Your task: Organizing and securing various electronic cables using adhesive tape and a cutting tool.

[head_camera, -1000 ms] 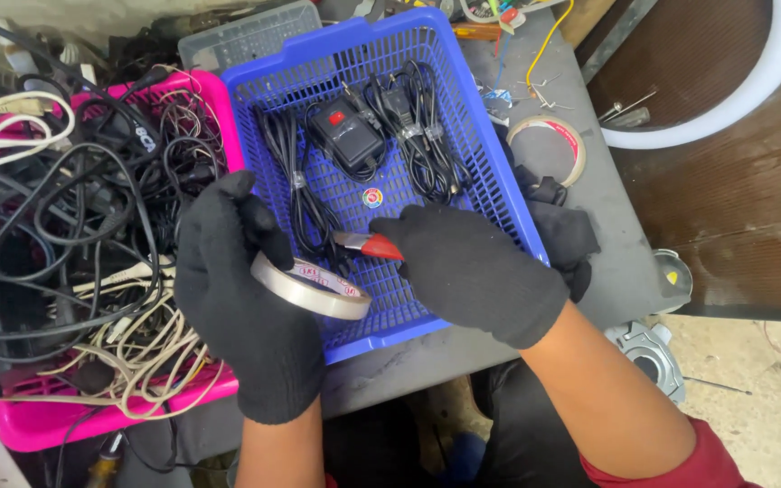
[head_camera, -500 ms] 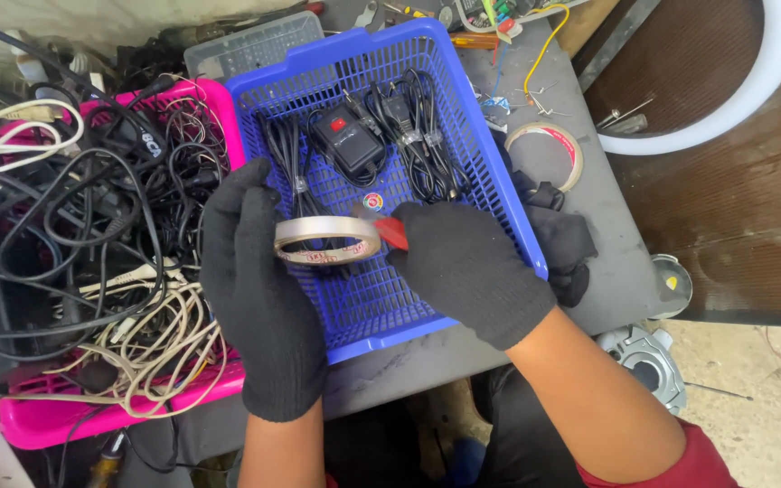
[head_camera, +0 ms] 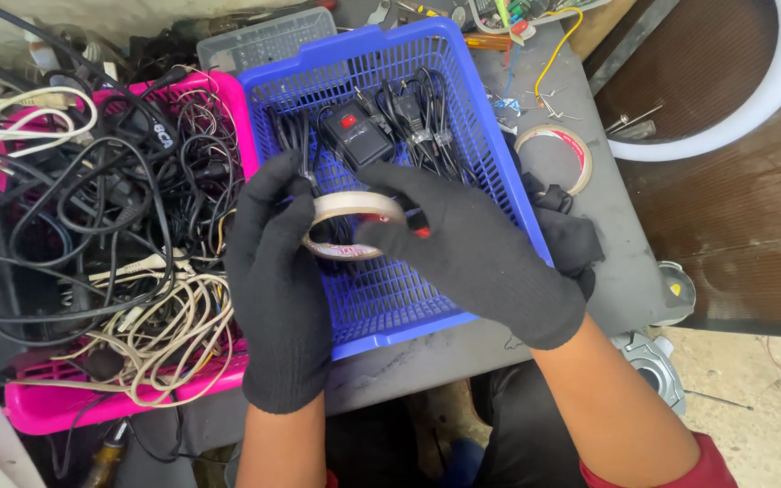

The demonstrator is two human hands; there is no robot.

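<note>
A: Blue basket [head_camera: 499, 172]?
B: Black cables [head_camera: 418, 113], one adapter [head_camera: 356, 136].
A: Pink basket [head_camera: 47, 407]?
B: Tangled cords [head_camera: 119, 226].
A: Hands?
B: Left hand [head_camera: 277, 289] and right hand [head_camera: 481, 258], fingers closed on tape roll [head_camera: 341, 210] above blue basket.

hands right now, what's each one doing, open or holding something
Left hand: closed on the roll of clear tape, gripping its left side.
Right hand: fingers on the same roll's right side, with a small red thing tucked under them.

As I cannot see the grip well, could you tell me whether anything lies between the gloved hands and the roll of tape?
Nothing visible does. The left hand and the right hand both hold the roll of tape directly, above the blue basket.
</note>
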